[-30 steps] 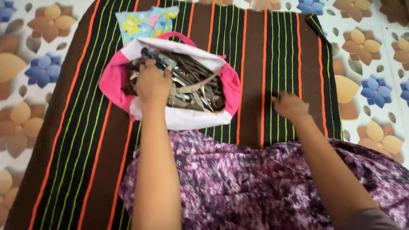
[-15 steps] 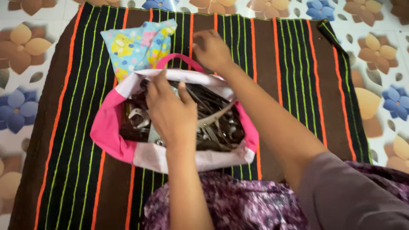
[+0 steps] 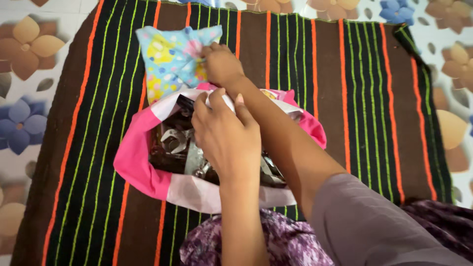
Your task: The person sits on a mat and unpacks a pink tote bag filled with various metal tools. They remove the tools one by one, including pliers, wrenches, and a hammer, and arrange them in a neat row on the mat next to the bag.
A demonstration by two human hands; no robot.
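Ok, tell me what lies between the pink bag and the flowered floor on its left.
In the head view, only the striped mat lies between the pink bag and the flowered floor; that stretch carries nothing else.

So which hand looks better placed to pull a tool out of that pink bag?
Probably the left hand: it sits right over the open pink bag, above the metal tools. The right hand reaches past the bag's far rim, at the patterned cloth.
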